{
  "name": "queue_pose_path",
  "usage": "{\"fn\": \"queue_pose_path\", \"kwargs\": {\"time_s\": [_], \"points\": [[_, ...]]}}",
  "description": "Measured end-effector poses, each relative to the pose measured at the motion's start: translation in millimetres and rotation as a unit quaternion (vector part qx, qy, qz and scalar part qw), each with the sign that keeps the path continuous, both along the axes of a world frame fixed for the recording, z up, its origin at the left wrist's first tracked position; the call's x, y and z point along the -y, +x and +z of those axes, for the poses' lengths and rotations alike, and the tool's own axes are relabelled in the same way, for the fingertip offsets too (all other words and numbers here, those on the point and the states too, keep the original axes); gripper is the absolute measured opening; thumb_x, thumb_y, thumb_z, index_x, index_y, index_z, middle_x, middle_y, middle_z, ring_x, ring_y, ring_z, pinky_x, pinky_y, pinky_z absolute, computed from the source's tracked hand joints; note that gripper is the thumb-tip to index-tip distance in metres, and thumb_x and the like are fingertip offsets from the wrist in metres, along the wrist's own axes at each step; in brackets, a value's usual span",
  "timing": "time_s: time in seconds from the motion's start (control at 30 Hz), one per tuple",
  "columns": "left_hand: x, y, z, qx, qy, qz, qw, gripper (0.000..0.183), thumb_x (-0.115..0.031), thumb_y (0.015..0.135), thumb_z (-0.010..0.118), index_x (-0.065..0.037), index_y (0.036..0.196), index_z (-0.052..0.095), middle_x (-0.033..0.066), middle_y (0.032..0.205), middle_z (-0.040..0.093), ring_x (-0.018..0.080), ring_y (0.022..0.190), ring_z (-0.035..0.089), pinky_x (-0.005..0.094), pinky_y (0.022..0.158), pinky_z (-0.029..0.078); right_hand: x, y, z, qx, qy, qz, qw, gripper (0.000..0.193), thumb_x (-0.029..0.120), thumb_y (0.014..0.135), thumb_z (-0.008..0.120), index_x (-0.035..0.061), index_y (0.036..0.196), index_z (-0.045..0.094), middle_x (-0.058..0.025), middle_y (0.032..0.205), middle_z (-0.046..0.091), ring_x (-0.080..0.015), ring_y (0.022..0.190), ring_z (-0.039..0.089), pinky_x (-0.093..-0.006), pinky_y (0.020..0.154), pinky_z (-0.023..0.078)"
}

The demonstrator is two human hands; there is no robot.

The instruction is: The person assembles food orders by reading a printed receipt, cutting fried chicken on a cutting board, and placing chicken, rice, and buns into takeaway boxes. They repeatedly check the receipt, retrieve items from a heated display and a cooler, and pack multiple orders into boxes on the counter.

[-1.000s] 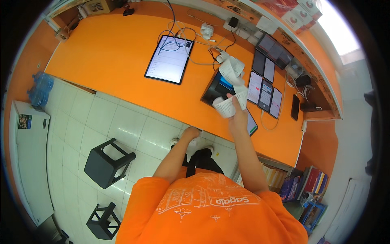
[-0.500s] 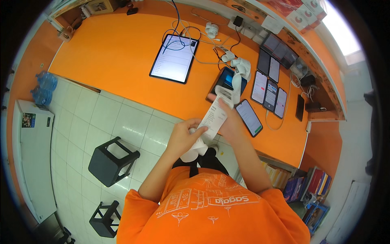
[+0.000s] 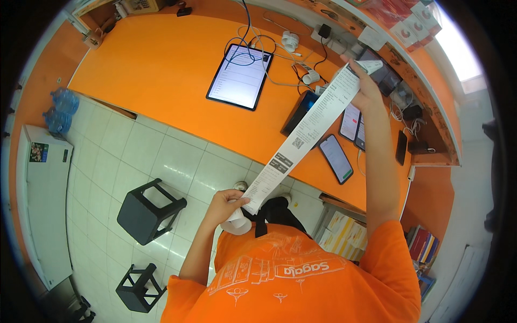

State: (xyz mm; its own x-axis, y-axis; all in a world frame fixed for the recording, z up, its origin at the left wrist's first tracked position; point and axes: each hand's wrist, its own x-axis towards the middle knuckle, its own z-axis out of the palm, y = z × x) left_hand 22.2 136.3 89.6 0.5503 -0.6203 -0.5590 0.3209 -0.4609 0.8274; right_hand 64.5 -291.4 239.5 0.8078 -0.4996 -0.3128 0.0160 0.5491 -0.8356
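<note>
A long printed paper receipt [image 3: 307, 134] is stretched slantwise between my two hands, over the counter's front edge. Its lower end is pinched by my left hand [image 3: 226, 207], near my waist, where more paper hangs in a curl below the fingers. My right hand [image 3: 365, 89] grips the upper end, out over the phones, and a short tail of paper sticks out past it. Behind the strip stands a dark box-shaped device [image 3: 295, 116], partly covered by the paper. One smartphone [image 3: 335, 159] with a lit screen lies just right of the strip.
On the orange counter [image 3: 156, 70] lie a lit tablet [image 3: 239, 78] with blue cable loops over it, white cords, and several phones partly hidden by my right arm. A black phone [image 3: 401, 145] lies at the right. Two black stools [image 3: 145, 212] stand on the tiled floor, near a white fridge [image 3: 48, 210].
My hands have moved apart, the right up and to the right, the left down and to the left. The bunched receipt is now drawn out into a long strip.
</note>
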Motion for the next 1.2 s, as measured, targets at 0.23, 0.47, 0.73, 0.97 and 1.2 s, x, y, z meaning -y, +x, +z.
{"fn": "queue_pose_path", "kwargs": {"time_s": [0.23, 0.47, 0.73, 0.97, 1.2], "points": [[-23.9, -10.4, -17.9, 0.102, 0.048, 0.031, 0.993, 0.019, -0.016, 0.078, 0.073, 0.000, 0.087, 0.070, 0.0080, 0.075, 0.069, 0.0128, 0.066, 0.061, 0.0267, 0.063, 0.047, 13.6, 11.0, 23.9, 0.018, 0.008, 0.015, 1.000, 0.036, 0.017, 0.088, 0.066, 0.0019, 0.120, 0.059, -0.0070, 0.098, 0.062, -0.0168, 0.090, 0.062, -0.0321, 0.081, 0.054], [-36.6, -16.2, -33.2, 0.157, 0.134, 0.031, 0.978, 0.017, -0.015, 0.077, 0.073, -0.001, 0.087, 0.070, 0.0096, 0.075, 0.069, 0.0166, 0.065, 0.062, 0.0284, 0.064, 0.048, 20.1, 16.1, 23.0, 0.001, 0.051, -0.064, 0.997, 0.031, 0.007, 0.083, 0.071, -0.0009, 0.111, 0.058, -0.0102, 0.104, 0.064, -0.0205, 0.093, 0.064, -0.0333, 0.083, 0.054], [-35.9, -18.6, -40.9, 0.198, 0.146, 0.055, 0.968, 0.021, -0.024, 0.076, 0.072, -0.007, 0.089, 0.071, 0.0102, 0.081, 0.071, 0.0262, 0.073, 0.068, 0.0341, 0.066, 0.051, 49.3, 20.1, 24.4, 0.032, 0.067, -0.135, 0.988, 0.034, 0.004, 0.084, 0.069, 0.0013, 0.114, 0.054, -0.0132, 0.112, 0.062, -0.0262, 0.106, 0.060, -0.0409, 0.093, 0.050], [-39.5, -14.4, -49.8, 0.198, 0.241, 0.070, 0.948, 0.023, -0.017, 0.073, 0.075, 0.001, 0.087, 0.070, 0.0131, 0.074, 0.069, 0.0198, 0.069, 0.067, 0.0304, 0.064, 0.050, 77.6, 32.9, 33.1, 0.066, 0.093, -0.224, 0.968, 0.038, 0.000, 0.087, 0.062, 0.0010, 0.123, 0.049, -0.0158, 0.125, 0.055, -0.0302, 0.122, 0.049, -0.0464, 0.107, 0.036], [-51.2, -15.6, -67.3, 0.155, 0.227, 0.102, 0.956, 0.024, -0.019, 0.073, 0.074, 0.000, 0.088, 0.071, 0.0120, 0.073, 0.069, 0.0188, 0.069, 0.067, 0.0310, 0.064, 0.051, 70.1, 53.2, 35.7, 0.100, 0.072, -0.204, 0.971, 0.035, -0.001, 0.089, 0.057, -0.0026, 0.122, 0.046, -0.0170, 0.122, 0.055, -0.0306, 0.120, 0.048, -0.0450, 0.106, 0.037]]}}
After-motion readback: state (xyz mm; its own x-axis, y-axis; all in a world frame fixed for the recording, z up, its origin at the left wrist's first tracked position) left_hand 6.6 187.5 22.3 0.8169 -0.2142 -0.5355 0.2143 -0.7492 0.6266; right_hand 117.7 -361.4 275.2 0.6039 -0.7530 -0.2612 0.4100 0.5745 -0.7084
